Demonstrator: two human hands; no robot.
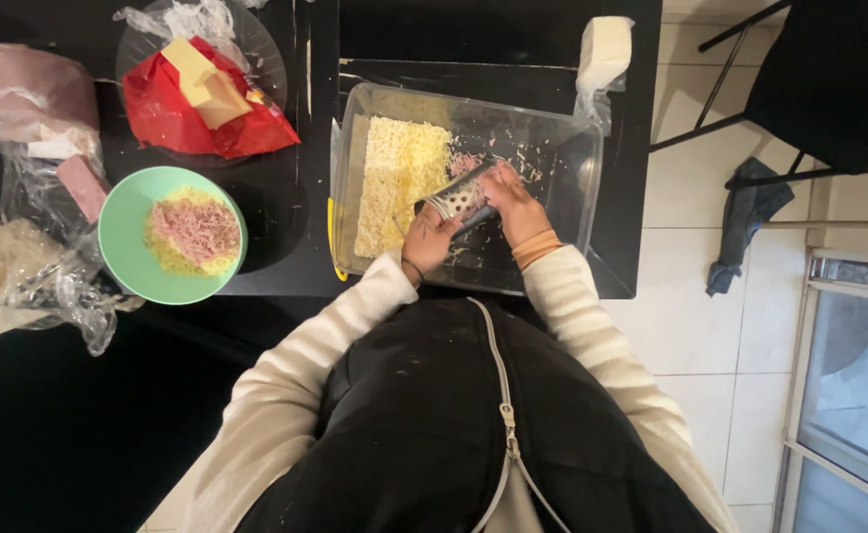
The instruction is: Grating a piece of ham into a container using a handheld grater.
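Fingers of the left hand [428, 240] are wrapped tight round the lower end of a metal grater [460, 197], which is held tilted inside a clear tub [586, 168]. Right hand [513, 202] is pressed against the grater's upper face, fingers curled in a narrow grip; whatever is pinched under them is hidden by the hand itself, so what is held cannot be told. A few pink shreds [466, 162] are seen just beside the grater's top end. Both wrists are bent inward, forearms converging from cream sleeves [345, 326], elbows spread wide of the torso. A dark band is seen on the left wrist, an orange cuff on the right.

Grater is positioned over the tub's right half. Left half of the tub is covered by a bed of pale grated cheese [399, 183]. Tub is set on a black table [276, 227], close to its near edge.

Further left, a green bowl [118, 232] is filled with yellow shreds topped with pink ones. Behind it, a yellow cheese block [202, 81] is laid on red wrapping in a glass dish. A white block [604, 49] in plastic film is placed beyond the tub's far right corner. A pink roll [19, 94] and crumpled bags are cut off at the left edge; contents are hard to make out. Grater's teeth are blurred.
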